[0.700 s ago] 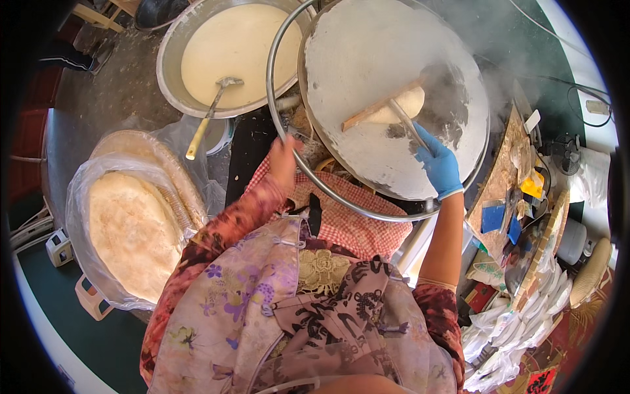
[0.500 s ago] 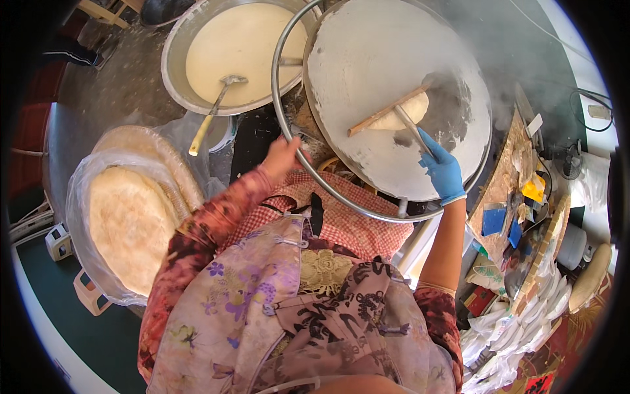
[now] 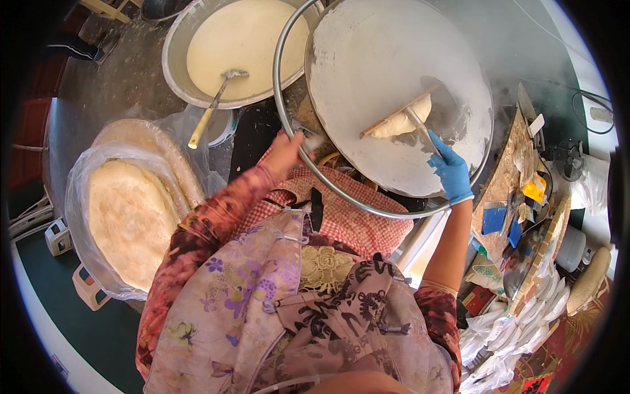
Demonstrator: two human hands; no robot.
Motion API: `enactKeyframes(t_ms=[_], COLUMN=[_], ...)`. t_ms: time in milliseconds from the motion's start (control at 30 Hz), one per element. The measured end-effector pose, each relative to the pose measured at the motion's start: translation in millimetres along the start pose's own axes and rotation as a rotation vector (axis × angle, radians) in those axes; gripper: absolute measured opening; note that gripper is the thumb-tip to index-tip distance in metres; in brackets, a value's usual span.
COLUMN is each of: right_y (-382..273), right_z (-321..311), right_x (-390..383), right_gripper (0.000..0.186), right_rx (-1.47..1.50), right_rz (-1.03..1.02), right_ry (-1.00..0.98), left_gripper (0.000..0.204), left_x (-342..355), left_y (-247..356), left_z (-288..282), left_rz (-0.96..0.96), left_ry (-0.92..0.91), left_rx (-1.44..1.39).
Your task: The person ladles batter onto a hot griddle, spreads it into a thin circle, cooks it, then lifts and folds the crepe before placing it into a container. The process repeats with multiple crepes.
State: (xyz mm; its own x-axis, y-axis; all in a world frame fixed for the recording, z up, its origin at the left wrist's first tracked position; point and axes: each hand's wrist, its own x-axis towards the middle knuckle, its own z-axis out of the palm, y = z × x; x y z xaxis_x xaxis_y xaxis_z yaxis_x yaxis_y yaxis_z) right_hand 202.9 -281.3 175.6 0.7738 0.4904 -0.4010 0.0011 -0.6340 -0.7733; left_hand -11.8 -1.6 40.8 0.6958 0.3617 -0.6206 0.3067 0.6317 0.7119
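The blue-gloved right hand grips a thin wooden T-shaped spreader by its handle, pushing soft, runny batter that likely tears easily, while the bare left hand clasps the round griddle's metal rim.

left hand: bare, arm in flowery sleeve reaching up, fingers curled | right hand: blue glove, bare forearm stretched forward, fingers closed in a grip

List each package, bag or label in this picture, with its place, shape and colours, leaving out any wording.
Clear plastic bag: left, round, wrapped around stacked pale flatbreads.
White plastic bags: lower right, crumpled heap.
Blue card: right of the gloved right hand, square.
Yellow packet: right edge, small.
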Motion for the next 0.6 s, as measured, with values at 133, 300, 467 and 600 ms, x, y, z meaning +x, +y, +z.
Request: enactKeyframes(t_ms=[133,300,467,600], right_y=[3,-22,-52,-60], right_z=[-12,-23,48,69], right_x=[6,8,49,47], right_gripper=[0.047,0.045,0.035,0.04], right_rx=[-0.014,-0.153,-0.489,-0.46], right_rz=[0.025,0.009,-0.162,-0.094], right_ry=[0.012,0.034,0.171,0.162], left_gripper=[0.031,0.029,0.032,0.031], left_x=[23,-14,-44,-42], left_y=[37,-7,-37,-35], left_z=[-22,-9,6,5], left_rz=[0.09,0.033,-0.157,-0.174], left_ry=[0.093,-0.008,-0.119,-0.131], left_rx=[0.014,-0.101,-0.065,-0.068])
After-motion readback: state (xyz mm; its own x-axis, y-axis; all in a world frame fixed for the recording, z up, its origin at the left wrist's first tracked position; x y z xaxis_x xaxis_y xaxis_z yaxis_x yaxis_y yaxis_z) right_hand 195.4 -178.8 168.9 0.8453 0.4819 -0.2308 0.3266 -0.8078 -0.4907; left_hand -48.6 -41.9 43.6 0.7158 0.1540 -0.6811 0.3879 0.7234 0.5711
